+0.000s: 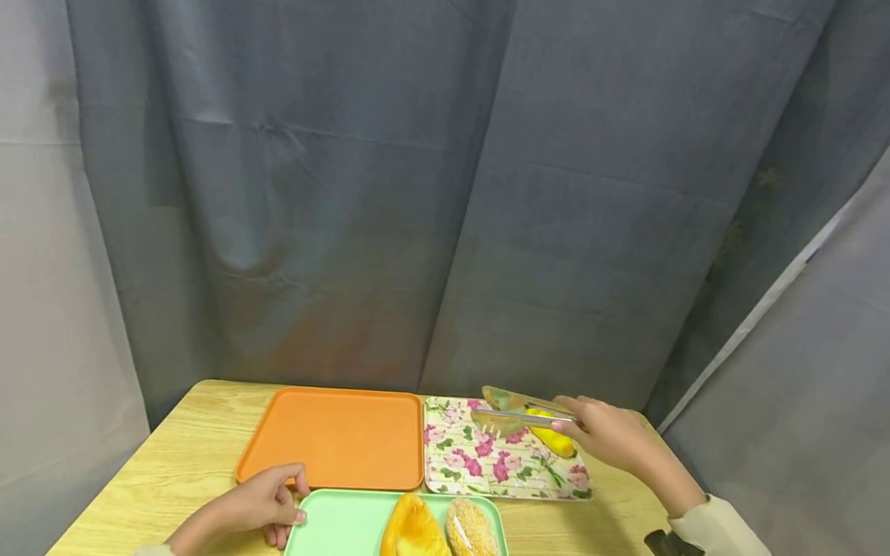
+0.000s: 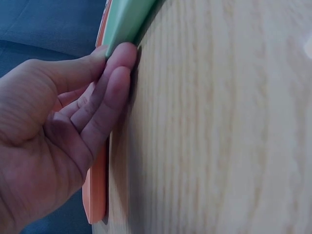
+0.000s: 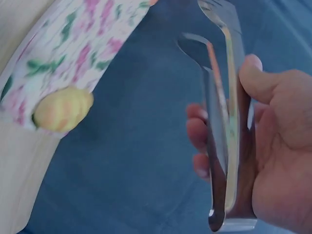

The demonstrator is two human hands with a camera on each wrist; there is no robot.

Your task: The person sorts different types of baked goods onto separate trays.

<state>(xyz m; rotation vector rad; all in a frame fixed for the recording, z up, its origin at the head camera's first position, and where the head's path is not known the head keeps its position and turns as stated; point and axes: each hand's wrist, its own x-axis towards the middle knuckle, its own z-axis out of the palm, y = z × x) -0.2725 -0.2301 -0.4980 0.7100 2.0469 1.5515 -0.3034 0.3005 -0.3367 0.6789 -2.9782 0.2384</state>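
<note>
On the pale wooden table point(image 1: 188, 455), seen from the head camera, shiny metal tongs point(image 1: 518, 411) are gripped by the right hand point(image 1: 612, 436) above the flowery square tray point(image 1: 487, 463). A yellow bun point(image 1: 554, 439) is lying on that tray, just under the tongs. The tongs look empty and nearly closed. The mint green plastic tray point(image 1: 334, 525) is held at its corner by the left hand point(image 1: 260, 506); two more buns point(image 1: 438, 529) are lying on it. A flat orange tray point(image 1: 337, 436) is set behind it.

From the left wrist, the green tray's edge point(image 2: 127, 19) is pinched by thumb and fingers point(image 2: 109, 92).

From the right wrist, the tongs point(image 3: 222, 112) are wrapped by curled fingers.

A bun seems just dropped off. Next, the tongs would need to be opened over a bun on the green tray.
</note>
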